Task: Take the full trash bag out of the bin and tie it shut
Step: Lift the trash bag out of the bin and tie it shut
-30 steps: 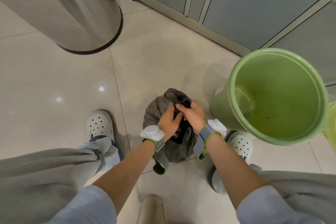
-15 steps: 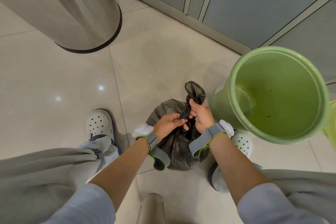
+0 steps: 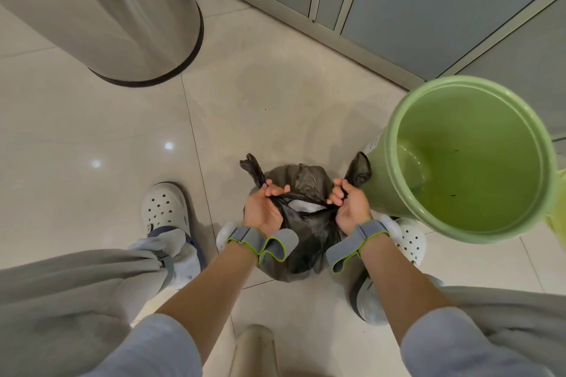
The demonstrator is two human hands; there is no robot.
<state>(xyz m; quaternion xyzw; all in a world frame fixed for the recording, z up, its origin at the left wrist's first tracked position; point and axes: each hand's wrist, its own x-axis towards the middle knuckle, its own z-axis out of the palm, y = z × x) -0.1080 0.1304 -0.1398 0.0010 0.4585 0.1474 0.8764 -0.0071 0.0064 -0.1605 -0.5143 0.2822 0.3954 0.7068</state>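
Observation:
A dark grey trash bag point(image 3: 301, 180) stands on the tiled floor between my feet, bulging with its load. My left hand point(image 3: 263, 208) grips one twisted end of the bag's top, whose tip sticks up at the left. My right hand point(image 3: 350, 206) grips the other twisted end, its tip pointing toward the bin. The two ends are pulled apart, and something white shows through the gap between them. The light green plastic bin point(image 3: 398, 193) stands just right of the bag, with no bag inside.
A large steel cylinder point(image 3: 101, 9) stands on the floor at the upper left. Grey cabinet doors point(image 3: 428, 9) run along the back. My white clogs point(image 3: 165, 208) flank the bag. A beige rounded object point(image 3: 255, 349) sits at the bottom edge.
My hands were together at the bag's top, holding one twisted neck upward. Now they have moved apart sideways, each pulling its own end of the bag's top.

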